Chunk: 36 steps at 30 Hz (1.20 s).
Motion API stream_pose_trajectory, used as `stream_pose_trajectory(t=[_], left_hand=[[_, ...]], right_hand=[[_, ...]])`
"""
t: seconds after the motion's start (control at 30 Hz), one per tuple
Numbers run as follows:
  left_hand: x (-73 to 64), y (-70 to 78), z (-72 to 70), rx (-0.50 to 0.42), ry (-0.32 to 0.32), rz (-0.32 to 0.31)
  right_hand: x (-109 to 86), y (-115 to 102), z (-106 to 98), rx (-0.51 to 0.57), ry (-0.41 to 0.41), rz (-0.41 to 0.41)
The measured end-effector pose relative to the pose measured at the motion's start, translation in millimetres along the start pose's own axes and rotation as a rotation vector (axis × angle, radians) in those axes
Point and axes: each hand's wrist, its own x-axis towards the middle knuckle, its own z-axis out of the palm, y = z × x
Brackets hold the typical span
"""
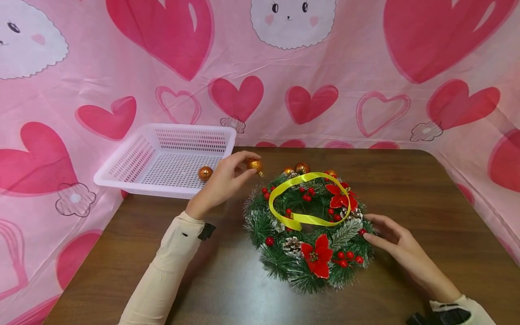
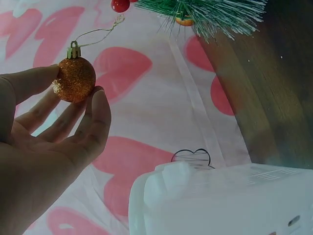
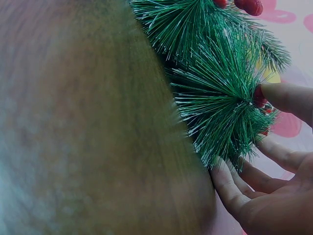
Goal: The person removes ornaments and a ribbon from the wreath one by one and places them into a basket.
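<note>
Between thumb and fingertips, my left hand pinches a glittery orange-gold Christmas bauble. Its gold cap and thin string loop show in the left wrist view. The hand is over the basket's right edge, just left of the wreath's far side. A green Christmas wreath with red berries, pinecones and red poinsettias lies on the table. My right hand holds the wreath's right edge, thumb by a red berry and fingers against the green needles. A yellow ribbon loops over the wreath. Several gold baubles sit along its far side.
A white plastic basket stands at the table's back left, with another orange-gold bauble in it. Behind the brown wooden table hangs a pink cloth printed with hearts.
</note>
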Motion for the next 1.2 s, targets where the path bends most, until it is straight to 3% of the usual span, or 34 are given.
stream_pose_trajectory(t=[0.6,0.93,1.2], left_hand=[[0.7,4.1,-10.9,0.080,0.045,-0.018],[-10.2,0.4,-15.9,0.078,0.077,-0.051],[-21.7,-6.9,-27.9,0.096,0.110,-0.067]], right_hand=[[-1.0,-1,-2,0.017,-0.004,0.007],[-1.0,1,-1,0.023,-0.028,0.032],[-0.3,0,-1,0.007,-0.010,0.023]])
